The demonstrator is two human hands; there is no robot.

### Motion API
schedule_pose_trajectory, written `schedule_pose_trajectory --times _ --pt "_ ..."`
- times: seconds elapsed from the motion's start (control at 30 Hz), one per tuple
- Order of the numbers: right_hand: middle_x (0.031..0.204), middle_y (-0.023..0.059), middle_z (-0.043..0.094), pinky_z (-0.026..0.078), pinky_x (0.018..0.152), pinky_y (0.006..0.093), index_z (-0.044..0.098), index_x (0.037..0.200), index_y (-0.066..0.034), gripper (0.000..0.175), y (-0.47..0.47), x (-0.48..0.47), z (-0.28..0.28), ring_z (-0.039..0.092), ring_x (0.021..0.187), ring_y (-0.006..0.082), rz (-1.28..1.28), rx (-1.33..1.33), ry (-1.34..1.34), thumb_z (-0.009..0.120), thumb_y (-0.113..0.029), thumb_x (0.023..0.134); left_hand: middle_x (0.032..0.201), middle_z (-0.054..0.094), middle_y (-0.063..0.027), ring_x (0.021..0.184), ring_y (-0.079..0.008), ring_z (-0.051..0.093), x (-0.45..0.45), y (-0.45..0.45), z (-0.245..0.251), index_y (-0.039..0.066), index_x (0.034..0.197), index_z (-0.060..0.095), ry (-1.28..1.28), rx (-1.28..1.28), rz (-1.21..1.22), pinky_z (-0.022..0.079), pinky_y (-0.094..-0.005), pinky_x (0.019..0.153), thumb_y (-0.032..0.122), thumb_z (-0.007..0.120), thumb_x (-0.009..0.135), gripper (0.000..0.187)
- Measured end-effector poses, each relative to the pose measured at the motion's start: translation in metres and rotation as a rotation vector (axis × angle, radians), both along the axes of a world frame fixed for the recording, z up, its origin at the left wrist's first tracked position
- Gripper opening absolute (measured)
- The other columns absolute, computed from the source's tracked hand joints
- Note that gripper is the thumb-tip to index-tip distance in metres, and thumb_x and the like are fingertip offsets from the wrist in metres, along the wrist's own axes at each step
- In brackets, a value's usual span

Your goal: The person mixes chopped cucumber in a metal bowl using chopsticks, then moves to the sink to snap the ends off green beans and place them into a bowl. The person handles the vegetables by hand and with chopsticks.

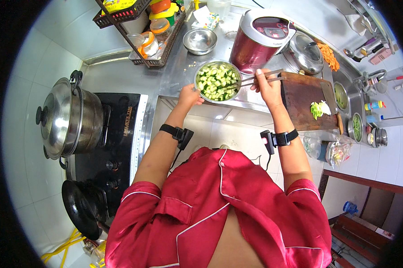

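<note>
A round metal bowl (197,87) full of diced green vegetable (218,78), which looks like cucumber or zucchini, stands at the front edge of the steel counter. My left hand (188,96) grips its left rim. In my right hand (265,85) is a pair of chopsticks (251,82); their tips reach among the dice at the bowl's right side. Just beyond my right hand stands a dark red rice cooker (251,47). A wooden cutting board (298,100) lies to the right, bearing a cleaver (328,97) and some chopped pale green pieces (318,109).
Behind the bowl sits an empty metal bowl (200,42), beside a rack of jars (154,62). On the left, a lidded steamer pot (70,117) and a black wok (80,209) occupy the gas stove (121,167). The sink (354,97) lies far right, with more bowls.
</note>
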State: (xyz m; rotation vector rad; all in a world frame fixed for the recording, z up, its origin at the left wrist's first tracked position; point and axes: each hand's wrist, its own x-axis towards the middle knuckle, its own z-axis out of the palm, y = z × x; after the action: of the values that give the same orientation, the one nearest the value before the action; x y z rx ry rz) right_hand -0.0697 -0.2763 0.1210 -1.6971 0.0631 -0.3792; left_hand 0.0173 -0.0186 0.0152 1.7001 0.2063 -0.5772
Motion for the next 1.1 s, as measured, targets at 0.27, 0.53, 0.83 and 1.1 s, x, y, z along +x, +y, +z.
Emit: schedule_pose_trajectory --times 0.27,0.53,0.83,1.1 --pt "0.074 0.0056 0.06 0.05 0.059 0.0257 0.059 0.092 0.001 0.029 0.017 0.002 -0.02 0.06 0.065 0.0125 0.175 -0.208 0.1 0.053 -0.027 0.096 0.087 0.066 -0.0158 0.06 -0.02 0.067 0.001 0.0 -0.002 -0.003 0.127 0.05 0.004 0.013 -0.01 0.056 -0.0298 0.048 0.006 0.052 0.091 0.037" --pt "0.066 0.0033 0.058 0.047 0.054 0.0259 0.06 0.088 -0.0009 0.024 0.001 0.0 0.001 0.058 0.058 0.0112 0.157 -0.148 0.038 0.054 -0.023 0.095 0.089 0.066 -0.015 0.061 -0.0195 0.067 0.0 0.002 -0.006 -0.002 0.127 0.05 -0.001 -0.041 -0.018 0.056 -0.0298 0.049 0.006 0.052 0.091 0.037" --pt "0.065 0.0046 0.06 0.047 0.054 0.0276 0.061 0.087 -0.0015 0.021 0.028 0.021 -0.023 0.059 0.056 0.0123 0.13 -0.14 0.083 0.057 -0.021 0.093 0.087 0.065 -0.0143 0.06 -0.0188 0.066 -0.001 0.001 0.0 -0.002 0.126 0.051 0.006 -0.023 -0.011 0.056 -0.0295 0.049 0.007 0.052 0.091 0.036" --pt "0.063 0.0011 0.055 0.043 0.044 0.0208 0.057 0.082 -0.0047 0.028 -0.012 0.016 0.011 0.057 0.053 0.0088 0.213 -0.097 0.15 0.051 -0.028 0.097 0.086 0.065 -0.0135 0.06 -0.0186 0.066 -0.006 0.001 0.001 -0.001 0.13 0.047 -0.003 -0.066 0.03 0.055 -0.0298 0.049 0.006 0.052 0.09 0.04"
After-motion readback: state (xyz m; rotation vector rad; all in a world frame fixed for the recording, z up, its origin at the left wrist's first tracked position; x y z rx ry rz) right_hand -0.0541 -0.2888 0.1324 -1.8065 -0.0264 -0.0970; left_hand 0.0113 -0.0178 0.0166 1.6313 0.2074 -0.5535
